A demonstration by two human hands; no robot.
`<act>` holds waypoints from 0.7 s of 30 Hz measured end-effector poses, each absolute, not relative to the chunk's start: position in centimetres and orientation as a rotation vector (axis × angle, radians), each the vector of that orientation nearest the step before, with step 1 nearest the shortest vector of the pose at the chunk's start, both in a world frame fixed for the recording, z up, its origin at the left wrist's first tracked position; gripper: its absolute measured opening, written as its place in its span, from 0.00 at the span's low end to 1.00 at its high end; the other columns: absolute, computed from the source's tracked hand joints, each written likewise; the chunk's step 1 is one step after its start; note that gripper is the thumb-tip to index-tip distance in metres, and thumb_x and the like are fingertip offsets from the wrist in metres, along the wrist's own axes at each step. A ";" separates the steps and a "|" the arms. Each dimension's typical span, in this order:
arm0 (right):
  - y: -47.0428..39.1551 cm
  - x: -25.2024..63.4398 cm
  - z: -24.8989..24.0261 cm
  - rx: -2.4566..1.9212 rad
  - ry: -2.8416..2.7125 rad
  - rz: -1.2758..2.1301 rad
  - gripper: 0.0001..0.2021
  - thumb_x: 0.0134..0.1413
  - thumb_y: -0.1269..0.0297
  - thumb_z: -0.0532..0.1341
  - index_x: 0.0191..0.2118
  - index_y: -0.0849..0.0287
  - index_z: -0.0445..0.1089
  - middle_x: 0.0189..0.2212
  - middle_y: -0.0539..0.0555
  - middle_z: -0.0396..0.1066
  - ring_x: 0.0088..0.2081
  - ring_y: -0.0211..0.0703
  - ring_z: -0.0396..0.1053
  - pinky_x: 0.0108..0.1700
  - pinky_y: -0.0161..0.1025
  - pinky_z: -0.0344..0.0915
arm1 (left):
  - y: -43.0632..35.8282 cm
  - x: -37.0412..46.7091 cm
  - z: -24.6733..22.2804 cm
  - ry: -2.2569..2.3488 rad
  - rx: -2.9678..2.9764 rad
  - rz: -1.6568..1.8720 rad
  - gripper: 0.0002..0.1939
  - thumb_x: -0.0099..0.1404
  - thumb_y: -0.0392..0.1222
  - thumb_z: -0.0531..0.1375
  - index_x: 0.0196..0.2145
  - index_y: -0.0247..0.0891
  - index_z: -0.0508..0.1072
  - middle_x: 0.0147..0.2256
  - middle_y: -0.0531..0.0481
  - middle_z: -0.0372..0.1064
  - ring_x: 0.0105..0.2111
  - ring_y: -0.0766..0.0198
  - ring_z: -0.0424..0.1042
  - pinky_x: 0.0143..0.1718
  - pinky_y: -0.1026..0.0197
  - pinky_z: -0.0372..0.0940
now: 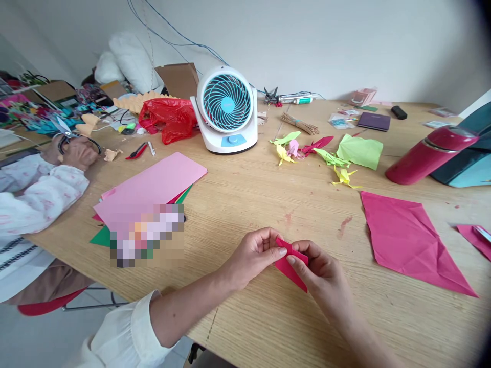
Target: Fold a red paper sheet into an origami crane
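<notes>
A small folded red paper (292, 272) is pinched between both hands above the wooden table (238, 204). My left hand (258, 254) grips its upper left part, thumb on top and fingers curled. On the other side my right hand (320, 268) holds the right edge, its thumb pressed near the middle fold. To the right lies a larger creased red sheet (410, 240). Folded paper figures, among them a yellow one (344, 177) and a pink one (293, 148), rest farther back beside a light green sheet (360, 151).
A white fan (227, 110) stands at the back. Pink sheets (153, 186) are stacked at the left, near another person's hands (79, 151) with scissors (66, 130). A red bottle (425, 156) stands at the right; a red plastic bag (169, 117) lies behind.
</notes>
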State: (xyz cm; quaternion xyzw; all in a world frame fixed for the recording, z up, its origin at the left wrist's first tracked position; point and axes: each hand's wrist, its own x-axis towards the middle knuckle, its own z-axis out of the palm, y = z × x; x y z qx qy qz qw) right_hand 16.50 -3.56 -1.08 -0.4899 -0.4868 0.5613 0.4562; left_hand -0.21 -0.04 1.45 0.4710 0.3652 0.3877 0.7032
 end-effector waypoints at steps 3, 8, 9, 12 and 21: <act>-3.3 16.5 -0.6 -1.197 -1.218 1.426 0.16 0.56 0.49 0.66 0.35 0.58 0.73 0.27 0.50 0.70 0.26 0.36 0.63 0.27 0.32 0.60 | -0.1 -0.2 1.3 0.820 1.017 0.858 0.14 0.59 0.46 0.68 0.32 0.35 0.68 0.27 0.57 0.62 0.27 0.72 0.60 0.30 0.67 0.56; -3.6 16.6 -0.1 -1.285 -1.348 1.334 0.16 0.56 0.49 0.65 0.33 0.59 0.73 0.23 0.49 0.67 0.25 0.36 0.61 0.26 0.33 0.57 | -0.1 -0.2 1.1 0.870 1.073 0.871 0.14 0.59 0.46 0.68 0.32 0.35 0.69 0.27 0.56 0.63 0.28 0.72 0.62 0.33 0.67 0.58; -3.7 16.7 0.0 -1.327 -1.380 1.290 0.15 0.57 0.50 0.64 0.32 0.58 0.72 0.23 0.49 0.67 0.25 0.37 0.61 0.27 0.33 0.57 | -0.1 -0.2 1.0 0.874 1.099 0.866 0.13 0.59 0.45 0.68 0.32 0.35 0.69 0.28 0.56 0.64 0.29 0.71 0.63 0.33 0.67 0.59; -4.0 16.7 0.1 -1.424 -1.484 1.178 0.14 0.59 0.52 0.62 0.32 0.58 0.72 0.24 0.49 0.68 0.26 0.38 0.61 0.29 0.35 0.57 | -0.1 -0.3 0.8 0.879 1.183 0.828 0.13 0.59 0.45 0.67 0.32 0.35 0.69 0.29 0.55 0.66 0.29 0.70 0.66 0.33 0.66 0.61; -3.8 17.2 -1.2 -1.387 -1.439 1.285 0.11 0.60 0.54 0.61 0.38 0.57 0.69 0.29 0.50 0.68 0.30 0.40 0.61 0.32 0.36 0.57 | -0.1 -0.2 0.6 0.831 1.024 0.851 0.17 0.56 0.47 0.71 0.29 0.34 0.69 0.27 0.55 0.69 0.29 0.70 0.68 0.34 0.65 0.61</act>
